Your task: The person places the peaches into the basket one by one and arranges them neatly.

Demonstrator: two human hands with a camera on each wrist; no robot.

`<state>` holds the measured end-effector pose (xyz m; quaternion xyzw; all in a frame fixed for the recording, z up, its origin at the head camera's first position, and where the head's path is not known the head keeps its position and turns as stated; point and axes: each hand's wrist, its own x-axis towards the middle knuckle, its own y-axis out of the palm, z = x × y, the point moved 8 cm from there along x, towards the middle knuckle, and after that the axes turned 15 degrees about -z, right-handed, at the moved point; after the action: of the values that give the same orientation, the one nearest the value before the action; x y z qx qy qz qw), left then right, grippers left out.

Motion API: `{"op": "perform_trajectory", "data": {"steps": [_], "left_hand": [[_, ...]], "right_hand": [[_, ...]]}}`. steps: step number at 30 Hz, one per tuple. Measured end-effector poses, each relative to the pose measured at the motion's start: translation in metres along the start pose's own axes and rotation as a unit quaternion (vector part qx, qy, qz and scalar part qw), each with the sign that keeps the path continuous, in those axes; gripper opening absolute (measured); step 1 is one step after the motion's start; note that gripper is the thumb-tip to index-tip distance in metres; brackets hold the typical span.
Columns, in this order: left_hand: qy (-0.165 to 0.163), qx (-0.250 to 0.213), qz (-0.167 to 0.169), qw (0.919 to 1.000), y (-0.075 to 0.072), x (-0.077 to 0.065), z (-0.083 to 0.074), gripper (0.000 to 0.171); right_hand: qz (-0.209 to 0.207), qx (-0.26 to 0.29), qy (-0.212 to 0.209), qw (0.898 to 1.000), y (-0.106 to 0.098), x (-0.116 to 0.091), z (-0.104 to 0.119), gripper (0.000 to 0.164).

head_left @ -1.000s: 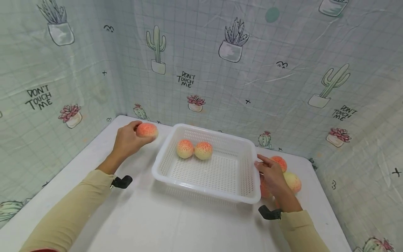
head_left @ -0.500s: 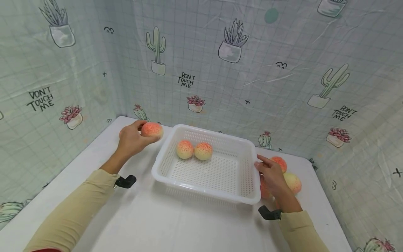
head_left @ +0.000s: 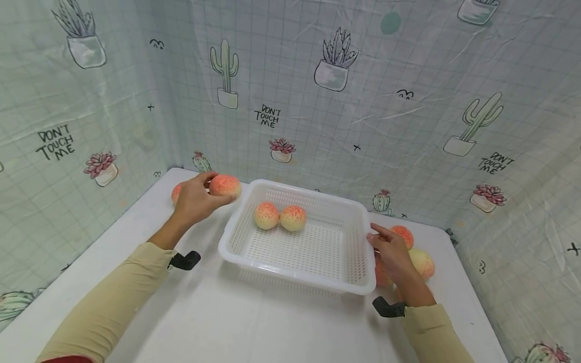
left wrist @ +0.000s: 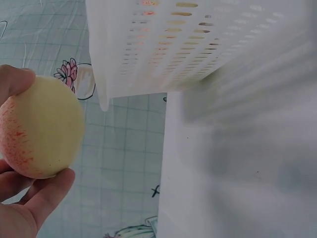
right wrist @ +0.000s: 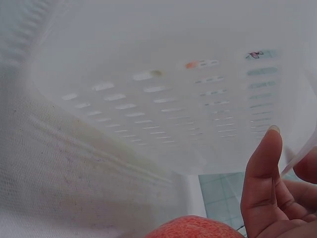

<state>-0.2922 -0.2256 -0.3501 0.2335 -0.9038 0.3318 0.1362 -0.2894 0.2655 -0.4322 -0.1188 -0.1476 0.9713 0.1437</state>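
My left hand (head_left: 196,200) grips a pink-and-yellow peach (head_left: 225,186) between thumb and fingers, just left of the white plastic basket (head_left: 290,275). Held clear of the table, the peach (left wrist: 52,129) shows its pale side in the left wrist view, apart from the basket wall (left wrist: 148,74). Two peaches, one on the left (head_left: 267,215) and one on the right (head_left: 293,218), sit side by side in the basket's left half. At the basket's right end, my right hand (head_left: 394,254) pinches the rim; its fingers (right wrist: 262,183) show against the basket wall in the right wrist view.
Several peaches lie right of the basket, including a red one (head_left: 403,235) and a yellow one (head_left: 422,263), some partly covered by the right hand. Another peach (head_left: 177,192) is partly hidden behind the left hand. A printed cloth (head_left: 290,91) surrounds the white table (head_left: 254,333).
My left hand has moved a little to the right with its peach, nearer the basket's left rim, uncovering part of a peach behind it. The right hand and basket have stayed put.
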Motion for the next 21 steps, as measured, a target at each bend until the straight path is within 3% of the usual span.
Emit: {"op": "perform_trajectory", "data": {"steps": [14, 21], "left_hand": [[-0.011, -0.022, 0.024, 0.9994, 0.01, 0.004, -0.015, 0.084], [0.002, -0.033, 0.029, 0.999, 0.014, 0.006, -0.025, 0.082]], "right_hand": [[0.007, 0.006, 0.004, 1.0, 0.0, 0.0, 0.001, 0.056], [0.009, 0.01, 0.001, 1.0, -0.001, 0.0, 0.002, 0.056]]}}
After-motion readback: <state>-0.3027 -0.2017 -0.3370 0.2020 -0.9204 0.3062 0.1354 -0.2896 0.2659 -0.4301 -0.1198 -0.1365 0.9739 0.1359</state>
